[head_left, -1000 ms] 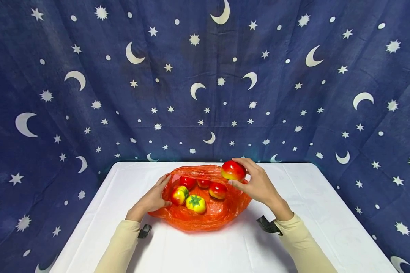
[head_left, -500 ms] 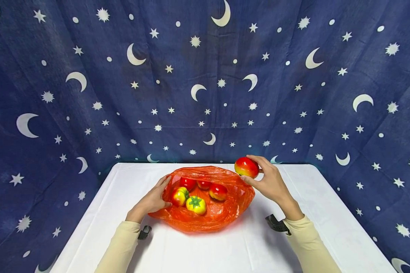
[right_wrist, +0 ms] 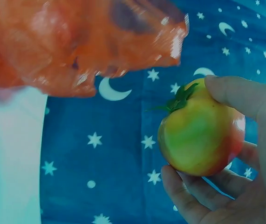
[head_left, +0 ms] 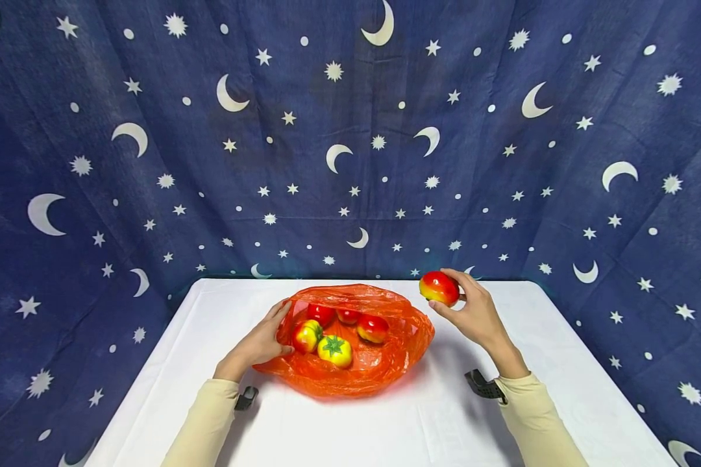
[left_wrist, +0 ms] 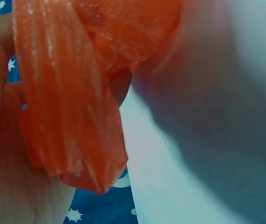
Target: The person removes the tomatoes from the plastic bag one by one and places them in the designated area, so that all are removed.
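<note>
An orange plastic bag (head_left: 350,373) lies open on the white table (head_left: 432,421), with several red and yellow tomatoes (head_left: 335,349) inside. My left hand (head_left: 261,340) grips the bag's left edge (left_wrist: 72,116), the plastic bunched between fingers and palm. My right hand (head_left: 473,311) holds a red-yellow tomato (head_left: 439,288) with a green stalk (right_wrist: 200,135) in the air, to the right of the bag and clear of its rim (right_wrist: 91,51).
A dark blue cloth with white moons and stars (head_left: 350,130) hangs behind and around the table. The table's back edge (head_left: 502,281) runs just behind the right hand. Bare white tabletop lies to the right and in front of the bag.
My right hand has carried the tomato from above the bag's right rim further right and away from the bag. The left hand has kept its grip on the bag's edge.
</note>
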Motion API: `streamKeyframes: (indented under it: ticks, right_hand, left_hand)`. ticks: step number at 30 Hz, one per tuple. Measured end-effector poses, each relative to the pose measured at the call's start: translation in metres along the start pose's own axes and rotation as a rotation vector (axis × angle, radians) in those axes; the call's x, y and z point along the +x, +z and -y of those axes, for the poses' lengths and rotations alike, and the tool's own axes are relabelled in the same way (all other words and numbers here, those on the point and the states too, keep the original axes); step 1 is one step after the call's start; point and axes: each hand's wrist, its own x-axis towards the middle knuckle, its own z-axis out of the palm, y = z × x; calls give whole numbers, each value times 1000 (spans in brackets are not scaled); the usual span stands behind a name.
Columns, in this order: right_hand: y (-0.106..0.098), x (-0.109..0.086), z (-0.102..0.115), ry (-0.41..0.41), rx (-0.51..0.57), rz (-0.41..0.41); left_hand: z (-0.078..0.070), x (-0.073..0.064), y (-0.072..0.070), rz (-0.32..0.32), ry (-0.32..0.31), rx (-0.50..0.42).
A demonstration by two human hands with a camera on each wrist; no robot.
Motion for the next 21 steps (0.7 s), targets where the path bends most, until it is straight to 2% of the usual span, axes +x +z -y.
streamKeyframes:
  ticks: [5,15,21]
  right_hand:
    - [1,-1,-13,70,43,11]
    - [11,-1,-40,153,68,10]
    - [19,-1,-54,212,79,42]
  left_hand:
    - [0,-1,-1,-2,9,4]
    - [1,0,-1,0,-9,-4]
    - [3,0,1,-14,13,0]
